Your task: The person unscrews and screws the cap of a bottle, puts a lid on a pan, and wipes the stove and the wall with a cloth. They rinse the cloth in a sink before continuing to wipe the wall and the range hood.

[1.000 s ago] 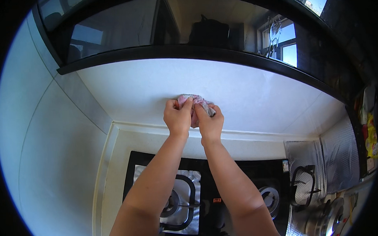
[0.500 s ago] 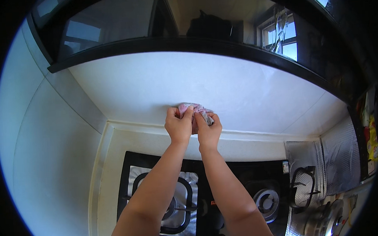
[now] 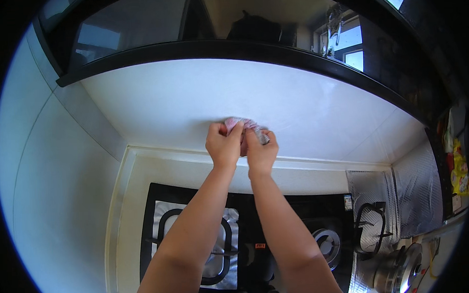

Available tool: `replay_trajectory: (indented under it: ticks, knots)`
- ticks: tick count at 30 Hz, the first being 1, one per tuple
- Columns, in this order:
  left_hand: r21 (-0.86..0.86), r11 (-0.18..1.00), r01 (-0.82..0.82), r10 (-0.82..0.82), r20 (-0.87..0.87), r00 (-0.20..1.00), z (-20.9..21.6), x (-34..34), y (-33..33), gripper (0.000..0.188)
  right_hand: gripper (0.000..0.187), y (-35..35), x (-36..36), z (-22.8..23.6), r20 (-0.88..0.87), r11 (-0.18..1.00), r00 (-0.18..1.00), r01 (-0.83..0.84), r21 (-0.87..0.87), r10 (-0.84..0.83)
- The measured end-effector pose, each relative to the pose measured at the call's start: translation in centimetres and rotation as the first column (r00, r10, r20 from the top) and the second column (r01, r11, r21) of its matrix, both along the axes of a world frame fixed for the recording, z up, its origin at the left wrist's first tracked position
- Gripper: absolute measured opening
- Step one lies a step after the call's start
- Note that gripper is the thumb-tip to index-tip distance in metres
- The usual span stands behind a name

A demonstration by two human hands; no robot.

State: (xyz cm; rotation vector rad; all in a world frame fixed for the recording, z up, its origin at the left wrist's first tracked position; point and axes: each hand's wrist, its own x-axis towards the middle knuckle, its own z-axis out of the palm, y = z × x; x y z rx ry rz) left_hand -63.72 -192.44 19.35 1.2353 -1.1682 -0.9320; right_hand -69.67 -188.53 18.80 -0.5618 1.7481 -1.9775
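Both my arms stretch out over the stove toward the white back wall (image 3: 305,102). My left hand (image 3: 224,146) is closed on the left side of a crumpled pink and grey cloth (image 3: 237,123). On its right side, my right hand (image 3: 261,152) grips the same cloth, thumb close to the other thumb. The bunched cloth appears pressed against the wall, a little above the ledge at its foot. Parts of it are hidden behind my fingers.
Below my arms lies a black gas stove (image 3: 247,203) with foil around the left burner (image 3: 220,250). A loose black pot stand (image 3: 370,229) leans against foil sheeting (image 3: 414,181) at right. Near it is a lidded metal pot (image 3: 399,272). A dark glossy cabinet (image 3: 231,48) overhangs the wall.
My hands and the cloth have shifted slightly up and to the right along the wall. The whole view has moved a little; both hands still hold the cloth.
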Motion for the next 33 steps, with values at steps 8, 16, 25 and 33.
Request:
replay_trajectory:
  ticks: [8,16,25,33]
  knots:
    - [0.128,0.991,0.042,-0.025,-0.130,0.991,-0.6,-0.2,0.5,0.026,0.029,0.3,-0.3,-0.4,-0.015,0.998,1.000,-0.013,0.055,0.014]
    - [-0.202,0.979,0.008,-0.024,-0.072,0.997,4.1,-4.1,2.0,0.037,0.024,1.8,-3.5,4.7,0.034,0.967,0.999,0.019,-0.256,-0.011]
    - [-0.093,0.992,0.080,-0.078,0.024,0.997,1.6,-4.8,2.4,0.031,0.026,2.3,-5.3,2.0,-0.161,0.993,0.983,0.078,-0.091,-0.092]
    - [-0.205,0.965,0.163,-0.164,0.013,0.986,6.8,-6.9,2.4,0.031,0.022,2.5,-7.8,7.5,-0.187,0.960,0.978,0.042,-0.276,-0.096]
